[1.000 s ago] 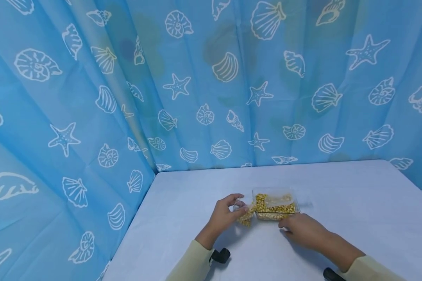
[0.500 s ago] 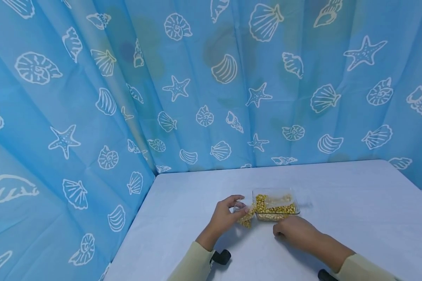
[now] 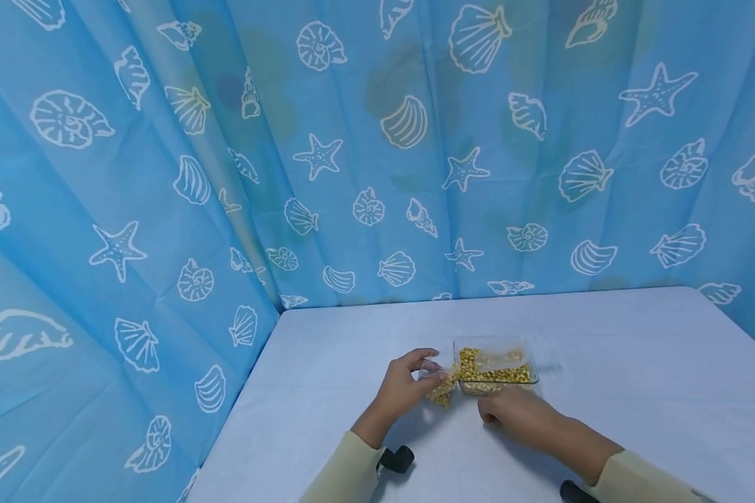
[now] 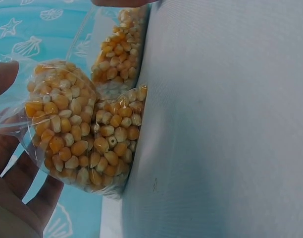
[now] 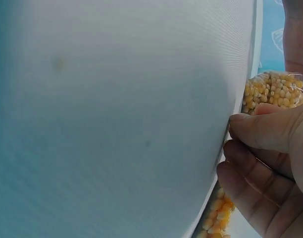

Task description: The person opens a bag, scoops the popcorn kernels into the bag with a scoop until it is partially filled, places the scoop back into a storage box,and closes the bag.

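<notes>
My left hand (image 3: pixel 403 384) grips the top of a clear plastic bag (image 4: pixel 67 129) filled with yellow corn kernels, which rests tilted on the table. In the left wrist view the thumb and fingers lie around its gathered film. Right beside the bag stands a clear rectangular container (image 3: pixel 498 381) with loose corn kernels (image 3: pixel 503 375) and a pale translucent object (image 3: pixel 500 359) inside. My right hand (image 3: pixel 522 416) is low at the table, in front of the container, fingers curled. In the right wrist view its thumb (image 5: pixel 258 131) and fingers come together at the tabletop; nothing shows between them.
A white cloth (image 3: pixel 352 335) covers the table. Blue curtains (image 3: pixel 365 154) with shell and starfish prints hang behind and on the left. A transparent flap (image 3: pixel 549 367) lies at the container's right side. Black wrist devices (image 3: pixel 398 459) sit by both sleeves.
My right hand has slid left along the container's front, toward the bag, its fingers more curled under. My left hand, the bag and the container have stayed in place.
</notes>
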A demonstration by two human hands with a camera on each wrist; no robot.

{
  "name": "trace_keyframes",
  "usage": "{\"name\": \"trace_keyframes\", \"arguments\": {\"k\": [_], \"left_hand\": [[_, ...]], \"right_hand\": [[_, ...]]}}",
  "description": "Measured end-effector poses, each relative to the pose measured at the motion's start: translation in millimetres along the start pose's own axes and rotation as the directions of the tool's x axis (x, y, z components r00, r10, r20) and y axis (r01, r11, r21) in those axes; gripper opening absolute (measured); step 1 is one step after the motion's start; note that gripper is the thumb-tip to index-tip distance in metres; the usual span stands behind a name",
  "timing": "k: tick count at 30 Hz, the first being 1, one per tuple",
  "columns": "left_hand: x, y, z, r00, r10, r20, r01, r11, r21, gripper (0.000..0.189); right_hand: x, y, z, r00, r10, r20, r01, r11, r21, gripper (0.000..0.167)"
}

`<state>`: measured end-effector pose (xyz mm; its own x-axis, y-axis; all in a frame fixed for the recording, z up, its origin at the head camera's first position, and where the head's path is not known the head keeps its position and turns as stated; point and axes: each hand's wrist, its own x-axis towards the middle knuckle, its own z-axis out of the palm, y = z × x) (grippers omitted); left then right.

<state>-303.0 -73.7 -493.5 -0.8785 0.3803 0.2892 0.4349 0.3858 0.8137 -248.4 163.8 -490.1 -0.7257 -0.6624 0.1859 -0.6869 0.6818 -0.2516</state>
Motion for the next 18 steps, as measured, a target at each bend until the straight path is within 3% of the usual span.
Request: {"name": "trace_keyframes", "arguments": {"k": [7, 13, 18], "left_hand": [[-0.3, 2.6, 0.2, 1.000, -0.010, 0.000, 0.010, 1.000, -0.004, 0.039], [-0.2, 2.7, 1.0, 1.000, -0.021, 0.000, 0.021, 1.000, 0.002, 0.039], [-0.1, 2.5, 1.4, 1.000, -0.007, -0.002, 0.007, 1.000, 0.004, 0.040]], "right_hand": [[-2.2, -3.3, -2.3, 1.000, -0.013, 0.011, 0.013, 1.000, -0.021, 0.026], [-3.9, -8.2, -15.4, 1.000, 0.007, 0.007, -0.007, 1.000, 0.020, 0.020], [-1.7, -12.5, -29.3, 0.990, -0.001, -0.142, 0.012, 0.997, 0.073, 0.019]]}}
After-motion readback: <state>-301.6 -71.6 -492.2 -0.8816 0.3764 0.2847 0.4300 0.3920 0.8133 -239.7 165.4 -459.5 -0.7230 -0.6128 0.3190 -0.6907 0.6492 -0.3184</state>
